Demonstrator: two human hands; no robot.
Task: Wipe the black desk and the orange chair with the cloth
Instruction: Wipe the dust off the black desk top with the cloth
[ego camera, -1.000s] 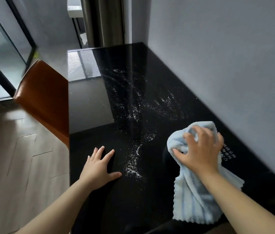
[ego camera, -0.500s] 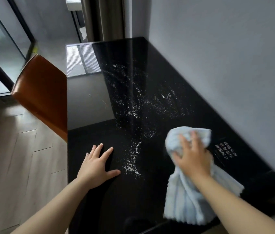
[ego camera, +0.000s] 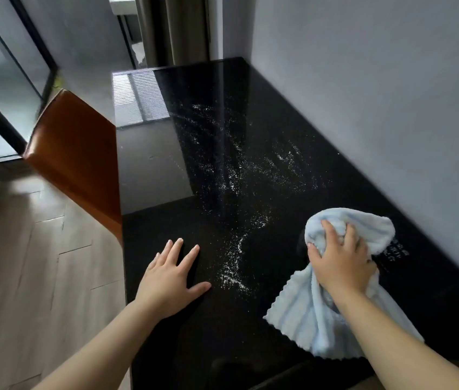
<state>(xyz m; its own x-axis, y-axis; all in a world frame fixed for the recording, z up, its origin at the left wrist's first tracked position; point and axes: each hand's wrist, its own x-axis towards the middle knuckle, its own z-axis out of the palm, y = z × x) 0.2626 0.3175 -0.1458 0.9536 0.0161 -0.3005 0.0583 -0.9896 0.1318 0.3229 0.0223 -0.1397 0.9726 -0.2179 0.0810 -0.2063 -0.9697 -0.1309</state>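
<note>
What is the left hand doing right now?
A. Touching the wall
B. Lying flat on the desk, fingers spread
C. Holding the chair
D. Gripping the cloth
B: the left hand lies palm down with fingers spread on the desk, while the right hand grips the cloth.

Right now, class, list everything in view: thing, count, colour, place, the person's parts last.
desk: one, black, along the right wall.
powder: scattered specks, white, mid-desk.
cloth: one, light blue, on the desk's near right.
chair: one, orange, left of the desk.
floor: one, pale wood, left.
wall: one, grey, right.
curtain: one, brownish, beyond the desk's far end.
left hand: one, flat on the desk, fingers spread.
right hand: one, gripping the bunched cloth.
</note>
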